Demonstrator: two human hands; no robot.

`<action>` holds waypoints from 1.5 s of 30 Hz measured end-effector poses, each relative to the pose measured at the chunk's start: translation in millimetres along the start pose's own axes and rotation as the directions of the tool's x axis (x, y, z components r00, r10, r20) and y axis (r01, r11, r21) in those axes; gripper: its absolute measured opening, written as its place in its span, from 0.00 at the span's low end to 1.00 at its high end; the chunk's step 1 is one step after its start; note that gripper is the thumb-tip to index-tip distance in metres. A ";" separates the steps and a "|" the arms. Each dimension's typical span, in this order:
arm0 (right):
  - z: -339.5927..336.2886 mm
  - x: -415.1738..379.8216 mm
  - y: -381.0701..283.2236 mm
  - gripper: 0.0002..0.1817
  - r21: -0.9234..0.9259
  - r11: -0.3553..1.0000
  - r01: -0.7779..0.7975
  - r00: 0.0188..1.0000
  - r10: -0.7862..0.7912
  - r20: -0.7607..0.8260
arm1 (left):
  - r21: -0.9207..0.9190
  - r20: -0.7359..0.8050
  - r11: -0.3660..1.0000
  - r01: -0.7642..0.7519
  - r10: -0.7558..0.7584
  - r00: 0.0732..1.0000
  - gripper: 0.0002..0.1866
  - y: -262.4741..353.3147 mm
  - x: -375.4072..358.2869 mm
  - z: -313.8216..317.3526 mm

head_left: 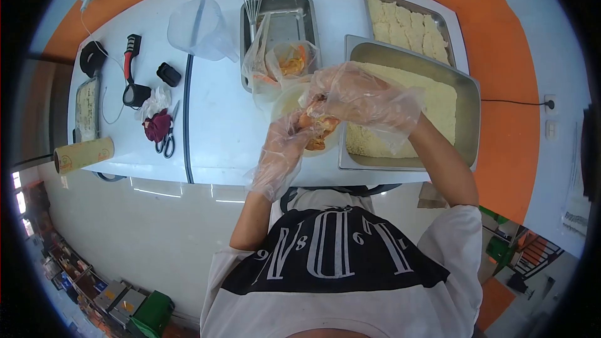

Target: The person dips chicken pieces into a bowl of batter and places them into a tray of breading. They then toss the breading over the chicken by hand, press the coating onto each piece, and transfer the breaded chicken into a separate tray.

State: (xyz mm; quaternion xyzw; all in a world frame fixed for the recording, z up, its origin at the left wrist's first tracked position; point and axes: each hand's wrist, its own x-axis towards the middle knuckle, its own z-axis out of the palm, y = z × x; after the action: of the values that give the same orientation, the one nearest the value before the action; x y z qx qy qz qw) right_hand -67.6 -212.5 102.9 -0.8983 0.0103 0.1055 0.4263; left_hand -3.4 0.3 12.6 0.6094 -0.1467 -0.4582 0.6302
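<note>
Clear plastic gloves cover both hands. My left hand (283, 145) and my right hand (357, 95) are closed on a piece of orange-coated raw meat (323, 126), which looks like chicken. It hangs over a pale bowl (279, 111), mostly hidden behind my hands. Beyond them, an open plastic bag (256, 66) holds more orange-coated pieces (293, 62) and rests against a metal tray (308, 12). Close to my right forearm stands a deep metal pan (471, 100) with pale crumbs or flour (407, 141) inside.
A whisk (253, 0) lies in the metal tray. Behind the deep pan, a second tray (446, 31) holds pale coated pieces. To the left are a clear jug (200, 28), scissors (168, 141), a knife sharpener (130, 66) and a film roll (84, 154) at the table edge.
</note>
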 end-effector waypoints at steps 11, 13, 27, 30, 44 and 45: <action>-4.6 11.4 -0.6 0.17 -0.080 0.990 -0.115 0.991 0.109 -0.073 | -0.229 0.081 0.967 0.116 -0.100 0.992 0.21 -25.0 -0.3 -17.4; -5.9 10.9 -2.1 0.19 0.124 0.977 -0.173 0.946 0.200 -0.256 | -0.376 0.089 0.916 0.140 -0.115 0.989 0.23 -13.6 -1.7 -15.3; 80.8 14.0 21.9 0.24 0.639 0.755 -0.151 0.900 0.372 -0.226 | -0.647 -0.047 0.762 -0.022 -0.011 0.999 0.23 -10.5 5.9 -15.1; 75.8 14.2 5.8 0.23 0.791 0.587 -0.176 0.873 0.464 -0.150 | -0.666 -0.077 0.742 -0.077 0.035 0.996 0.23 -13.7 4.8 -16.4; 121.7 18.0 29.1 0.15 0.719 0.686 0.110 0.781 0.387 -0.490 | -0.578 -0.176 0.808 -0.109 0.007 0.984 0.20 -10.3 1.2 -12.7; 116.7 15.5 23.0 0.15 0.689 0.719 0.092 0.787 0.372 -0.493 | -0.578 -0.175 0.809 -0.108 0.006 0.985 0.20 -11.8 1.2 -14.0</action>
State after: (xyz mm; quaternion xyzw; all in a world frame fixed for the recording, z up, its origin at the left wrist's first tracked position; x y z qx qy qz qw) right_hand -76.1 -136.4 10.7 -0.6594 0.2547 -0.1618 0.6886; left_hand 2.9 10.3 -1.5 0.4167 0.0357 -0.4100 0.8106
